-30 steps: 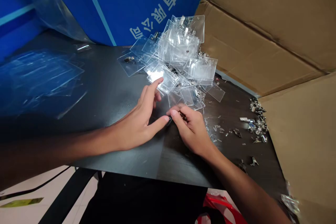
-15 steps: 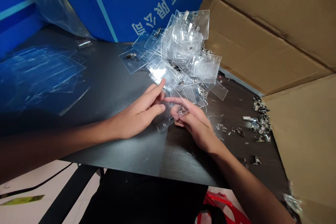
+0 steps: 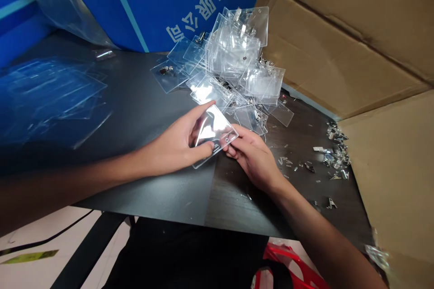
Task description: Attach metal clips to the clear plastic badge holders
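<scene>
Right now, the person's left hand (image 3: 178, 144) is pinching a clear card holder (image 3: 213, 124), its thumb pressing on the face and a finger reaching to the far corner. The right hand (image 3: 256, 158) is gripping the holder's right corner by the small hole, some fingers curling out of my sight. Between them, the holder is tilting over the near part of the dark bench (image 3: 135, 86) and catching a white glare. Just beyond, a heap of clear holders (image 3: 233, 58) with metal clips is lying far, before a blue panel (image 3: 149, 4). Clear sheets (image 3: 50, 90) are spreading on the left; silver clips (image 3: 337, 156) are clustering right, beside brown cardboard (image 3: 339, 36).
</scene>
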The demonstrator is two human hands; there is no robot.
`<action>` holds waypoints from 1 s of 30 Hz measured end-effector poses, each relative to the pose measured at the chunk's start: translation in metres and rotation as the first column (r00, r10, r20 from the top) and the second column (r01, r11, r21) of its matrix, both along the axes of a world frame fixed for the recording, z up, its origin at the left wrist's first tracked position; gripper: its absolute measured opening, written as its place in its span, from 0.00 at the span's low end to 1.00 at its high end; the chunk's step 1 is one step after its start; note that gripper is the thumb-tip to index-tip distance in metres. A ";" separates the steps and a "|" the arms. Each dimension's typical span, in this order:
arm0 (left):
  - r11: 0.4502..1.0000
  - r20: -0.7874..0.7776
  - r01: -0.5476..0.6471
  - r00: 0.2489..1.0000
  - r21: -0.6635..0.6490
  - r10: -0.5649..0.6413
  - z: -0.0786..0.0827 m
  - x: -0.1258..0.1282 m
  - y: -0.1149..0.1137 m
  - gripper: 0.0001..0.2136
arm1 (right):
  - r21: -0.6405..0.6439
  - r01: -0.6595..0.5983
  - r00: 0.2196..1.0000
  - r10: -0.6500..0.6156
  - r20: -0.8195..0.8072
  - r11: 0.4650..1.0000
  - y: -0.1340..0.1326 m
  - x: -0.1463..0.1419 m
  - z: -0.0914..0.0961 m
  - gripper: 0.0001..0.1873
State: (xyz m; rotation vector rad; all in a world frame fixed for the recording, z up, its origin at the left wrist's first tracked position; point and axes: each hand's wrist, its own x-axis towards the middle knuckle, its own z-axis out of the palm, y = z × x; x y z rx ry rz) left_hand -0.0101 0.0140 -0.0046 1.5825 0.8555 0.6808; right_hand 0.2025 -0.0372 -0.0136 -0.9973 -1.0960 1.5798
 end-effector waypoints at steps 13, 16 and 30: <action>0.997 0.105 -0.072 0.992 0.016 0.069 -0.011 -0.002 0.005 0.34 | -0.128 -0.069 0.993 0.055 -0.108 0.989 0.000 0.008 0.013 0.37; 0.999 0.123 -0.043 0.991 -0.021 0.045 -0.009 -0.002 0.004 0.35 | -0.081 -0.077 0.996 0.074 -0.044 0.994 -0.001 0.008 0.014 0.35; 1.000 -0.023 -0.006 1.000 0.026 0.006 0.008 0.001 -0.002 0.24 | -0.039 0.083 0.993 -0.086 -0.083 0.996 -0.006 -0.001 0.001 0.13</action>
